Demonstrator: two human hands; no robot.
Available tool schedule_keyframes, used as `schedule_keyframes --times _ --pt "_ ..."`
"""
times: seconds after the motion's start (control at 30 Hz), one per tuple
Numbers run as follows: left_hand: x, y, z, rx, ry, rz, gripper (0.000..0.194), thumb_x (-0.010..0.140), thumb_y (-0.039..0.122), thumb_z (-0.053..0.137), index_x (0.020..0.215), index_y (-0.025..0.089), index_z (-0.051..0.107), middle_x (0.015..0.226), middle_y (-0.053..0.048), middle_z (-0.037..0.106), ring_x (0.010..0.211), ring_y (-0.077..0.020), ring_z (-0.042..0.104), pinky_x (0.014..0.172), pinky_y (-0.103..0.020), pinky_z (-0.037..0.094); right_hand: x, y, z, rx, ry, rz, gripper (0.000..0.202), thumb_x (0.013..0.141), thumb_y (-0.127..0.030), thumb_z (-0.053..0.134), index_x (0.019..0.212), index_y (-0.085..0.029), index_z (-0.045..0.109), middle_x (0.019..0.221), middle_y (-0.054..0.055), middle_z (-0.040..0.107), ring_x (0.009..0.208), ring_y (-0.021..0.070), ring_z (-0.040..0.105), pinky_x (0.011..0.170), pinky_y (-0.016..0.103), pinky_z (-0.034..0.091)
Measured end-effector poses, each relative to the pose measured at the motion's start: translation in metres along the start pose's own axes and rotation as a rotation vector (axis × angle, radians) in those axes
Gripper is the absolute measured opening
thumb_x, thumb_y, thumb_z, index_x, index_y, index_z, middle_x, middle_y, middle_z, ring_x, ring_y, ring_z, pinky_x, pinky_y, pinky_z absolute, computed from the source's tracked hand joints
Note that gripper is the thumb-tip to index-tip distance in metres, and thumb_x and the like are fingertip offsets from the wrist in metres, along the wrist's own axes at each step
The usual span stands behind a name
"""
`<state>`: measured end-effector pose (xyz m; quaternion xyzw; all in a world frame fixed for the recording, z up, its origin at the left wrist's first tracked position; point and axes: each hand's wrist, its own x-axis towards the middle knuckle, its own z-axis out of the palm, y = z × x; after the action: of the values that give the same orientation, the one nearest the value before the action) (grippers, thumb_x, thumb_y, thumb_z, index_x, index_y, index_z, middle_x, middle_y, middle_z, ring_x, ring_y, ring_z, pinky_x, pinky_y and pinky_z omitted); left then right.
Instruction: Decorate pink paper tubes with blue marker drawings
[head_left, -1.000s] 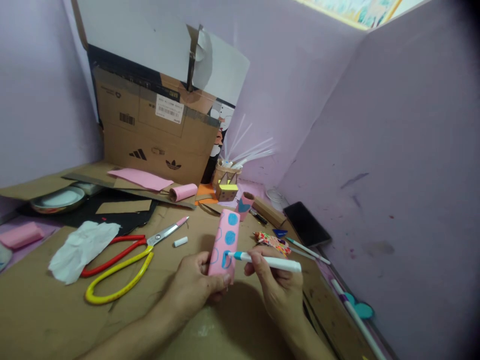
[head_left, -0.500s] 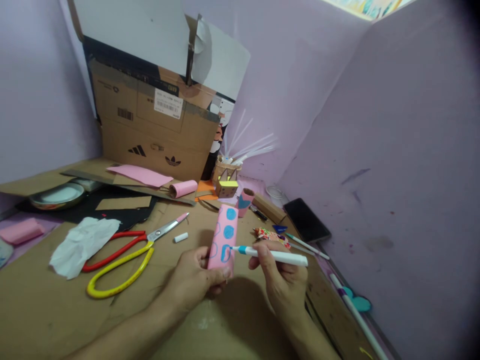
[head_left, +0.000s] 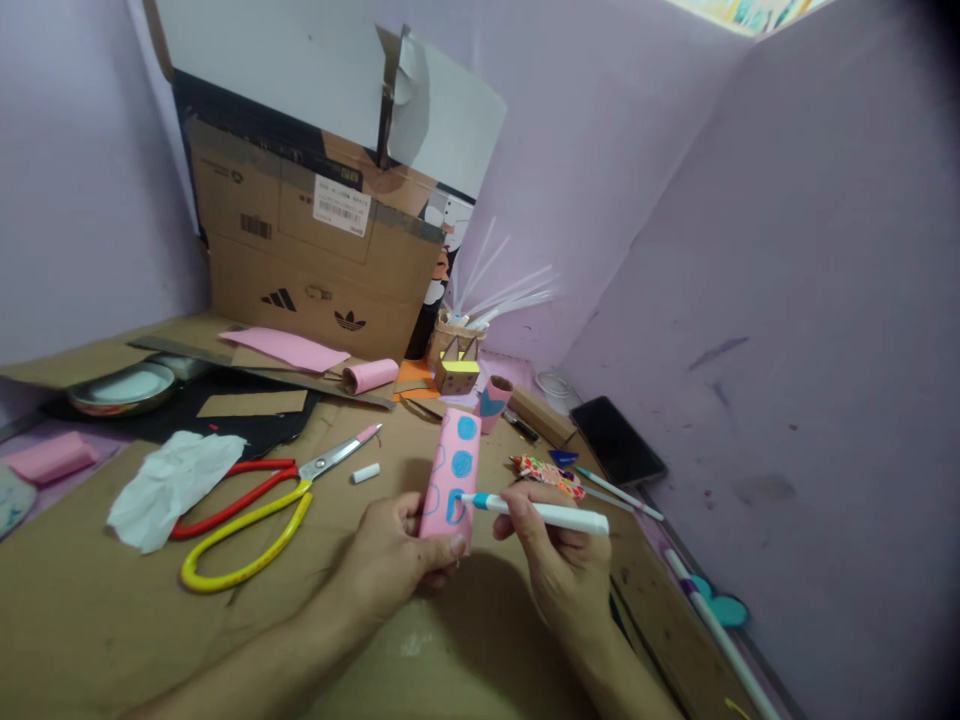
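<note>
A pink paper-covered tube, flattened along its length, is held at its lower end by my left hand, thumb across the front. Two filled blue circles show on its face, with a partly coloured one below and blue outlines along the left side. My right hand grips a white marker like a pen. Its blue tip touches the lowest circle. On the cardboard to the left lie a white marker cap and large scissors with one red and one yellow handle.
Crumpled white tissue lies by the scissors. Behind stand a cardboard box, a pink roll, a small cardboard animal-eared box and a pink tube with a blue mark. A black phone rests by the right wall.
The marker tip has shifted slightly within the lowest circle, and a little more blue shows there. The whole view has moved slightly; both hands keep their grips.
</note>
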<state>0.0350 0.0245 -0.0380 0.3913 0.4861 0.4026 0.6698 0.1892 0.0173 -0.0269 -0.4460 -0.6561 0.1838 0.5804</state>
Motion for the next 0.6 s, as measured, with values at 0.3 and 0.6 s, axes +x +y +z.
schedule_keyframes --times 0.3,0.6 --pt "-0.0018 0.0013 0.0008 0.008 0.005 -0.010 0.038 0.051 0.025 0.075 0.083 0.009 0.064 0.058 -0.001 0.063 0.048 -0.0094 0.052 0.044 -0.019 0.043 0.0008 -0.0014 -0.0020 0.023 0.034 0.013 0.025 0.085 -0.024 0.054 0.061 -0.018 0.059 0.050 -0.003 0.058 0.044 0.0094 0.054 0.042 0.018 0.040" --pt "0.0006 0.0008 -0.0001 0.005 0.015 -0.008 0.037 0.051 0.022 0.074 0.084 0.009 0.064 0.059 -0.003 0.065 0.048 -0.0100 0.053 0.043 -0.019 0.043 0.0008 0.0010 0.0013 0.060 0.035 0.026 0.019 0.084 -0.023 0.056 0.066 -0.018 0.060 0.052 -0.003 0.060 0.047 0.0107 0.056 0.047 0.020 0.044"
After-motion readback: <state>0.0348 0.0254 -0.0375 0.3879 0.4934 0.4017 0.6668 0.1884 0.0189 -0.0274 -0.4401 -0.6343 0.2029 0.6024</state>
